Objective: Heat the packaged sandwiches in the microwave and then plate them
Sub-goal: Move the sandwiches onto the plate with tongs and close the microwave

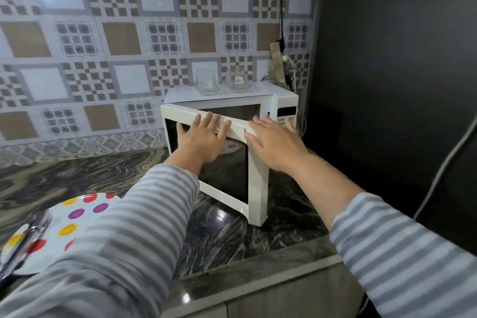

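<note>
A white microwave [281, 102] stands at the back of the dark marble counter, its door [255, 186] swung partly outward. My left hand [200, 140] lies flat with spread fingers on the door's dark window and upper frame. My right hand [273, 142] rests flat with fingers apart on the door's top right edge. Two clear plastic sandwich packages [206, 82] [238, 81] stand on top of the microwave. A white plate with coloured dots [77, 217] sits on the counter at the lower left. I cannot see inside the oven.
A fork or tongs [23, 242] lies across the plate's left side. Cables [282, 33] hang down the tiled wall behind the microwave's right corner. A dark wall closes the right side, with a grey cable [444, 165] running along it. The counter edge [258, 263] runs across the foreground.
</note>
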The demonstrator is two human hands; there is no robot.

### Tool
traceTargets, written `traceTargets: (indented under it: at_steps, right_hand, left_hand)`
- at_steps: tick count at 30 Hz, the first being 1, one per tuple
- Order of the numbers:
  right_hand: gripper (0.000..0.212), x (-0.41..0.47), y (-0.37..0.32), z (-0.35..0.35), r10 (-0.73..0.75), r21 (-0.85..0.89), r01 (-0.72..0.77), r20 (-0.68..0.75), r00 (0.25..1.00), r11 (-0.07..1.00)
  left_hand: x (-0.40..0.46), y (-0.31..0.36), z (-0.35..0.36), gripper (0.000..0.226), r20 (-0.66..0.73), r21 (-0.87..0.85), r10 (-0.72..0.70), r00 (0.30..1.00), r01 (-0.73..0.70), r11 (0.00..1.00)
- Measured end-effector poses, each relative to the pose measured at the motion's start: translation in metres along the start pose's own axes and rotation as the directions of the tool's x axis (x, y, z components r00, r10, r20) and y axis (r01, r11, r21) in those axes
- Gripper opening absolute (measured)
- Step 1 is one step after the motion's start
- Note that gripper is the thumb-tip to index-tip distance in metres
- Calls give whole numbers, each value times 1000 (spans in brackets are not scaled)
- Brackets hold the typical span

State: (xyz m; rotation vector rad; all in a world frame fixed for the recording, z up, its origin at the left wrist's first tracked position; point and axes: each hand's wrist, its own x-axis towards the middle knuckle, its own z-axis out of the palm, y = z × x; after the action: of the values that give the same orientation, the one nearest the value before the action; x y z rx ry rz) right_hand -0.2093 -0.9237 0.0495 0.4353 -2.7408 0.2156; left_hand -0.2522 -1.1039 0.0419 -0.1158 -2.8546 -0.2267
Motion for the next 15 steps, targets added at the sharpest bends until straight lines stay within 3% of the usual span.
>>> traceTargets:
  at_steps: [7,15]
  right_hand:
    - [58,-27,-68,-6,-77,-11,77,19,997,997]
    - [63,-34,-157,-2,-43,-50,44,15,999,998]
  left_hand:
    - [-48,-39,-23,61,28,-24,-29,999,30,999]
    - [-95,-110,-46,60,60,3,-24,998,24,1000]
